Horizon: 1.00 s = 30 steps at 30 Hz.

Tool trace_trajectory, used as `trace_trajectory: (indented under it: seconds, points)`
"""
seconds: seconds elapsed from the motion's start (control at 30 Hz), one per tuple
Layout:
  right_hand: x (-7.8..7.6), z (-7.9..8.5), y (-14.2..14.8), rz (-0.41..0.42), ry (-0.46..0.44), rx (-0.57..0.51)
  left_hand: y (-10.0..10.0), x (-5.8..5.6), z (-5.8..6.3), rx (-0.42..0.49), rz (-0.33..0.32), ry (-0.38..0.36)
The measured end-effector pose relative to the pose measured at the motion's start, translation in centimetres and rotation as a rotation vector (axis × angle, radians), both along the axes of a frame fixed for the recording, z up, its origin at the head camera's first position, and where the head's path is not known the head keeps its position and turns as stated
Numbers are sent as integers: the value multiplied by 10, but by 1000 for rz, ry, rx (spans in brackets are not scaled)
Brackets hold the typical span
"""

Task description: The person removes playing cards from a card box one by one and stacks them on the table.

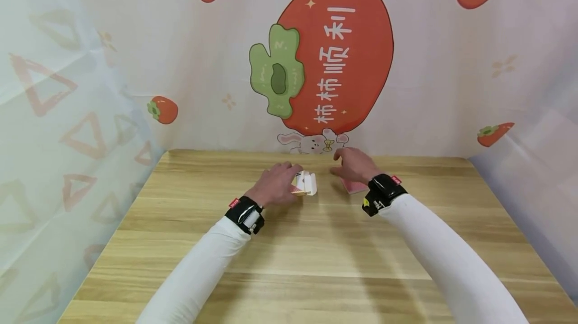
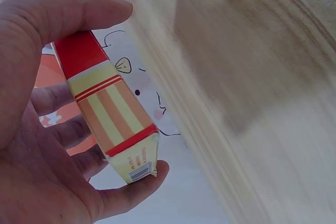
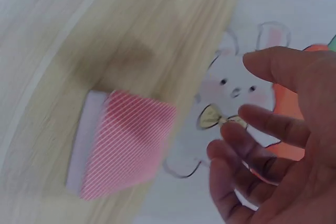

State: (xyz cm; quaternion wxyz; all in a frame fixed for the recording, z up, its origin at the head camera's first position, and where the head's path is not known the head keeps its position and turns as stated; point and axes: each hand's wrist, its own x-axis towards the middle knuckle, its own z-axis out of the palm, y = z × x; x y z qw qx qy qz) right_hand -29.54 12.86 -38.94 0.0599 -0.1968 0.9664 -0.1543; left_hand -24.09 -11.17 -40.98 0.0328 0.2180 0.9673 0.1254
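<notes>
My left hand (image 1: 276, 184) grips a small cardboard playing-card box (image 1: 309, 183), whose white end flap stands out on its right side. In the left wrist view the thumb lies along the top of the red, yellow and orange-striped box (image 2: 113, 106), and the little finger is at its barcode end. A deck of playing cards (image 3: 131, 145) with pink-striped backs lies stacked on the table. Over and beside that deck is my right hand (image 1: 355, 164), fingers loosely bent, with nothing between thumb and fingers.
Both things are near the back edge of a wood-grain table (image 1: 316, 259). Right behind it hangs a pale cloth (image 1: 429, 88) printed with persimmons, a rabbit and writing. More printed cloth (image 1: 67, 128) borders the left side.
</notes>
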Motion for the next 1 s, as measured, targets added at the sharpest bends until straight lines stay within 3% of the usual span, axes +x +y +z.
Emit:
trace_trajectory:
  seconds: [0.27,0.4,1.0]
  points:
    - [11,13,-20,138,-140,-245,4,-3,6,-17,-33,39]
    - [18,15,-26,176,-182,-311,7,-2,7,-18,-31,41]
    - [35,0,-38,28,-205,-426,7,2,12,0,-39,49]
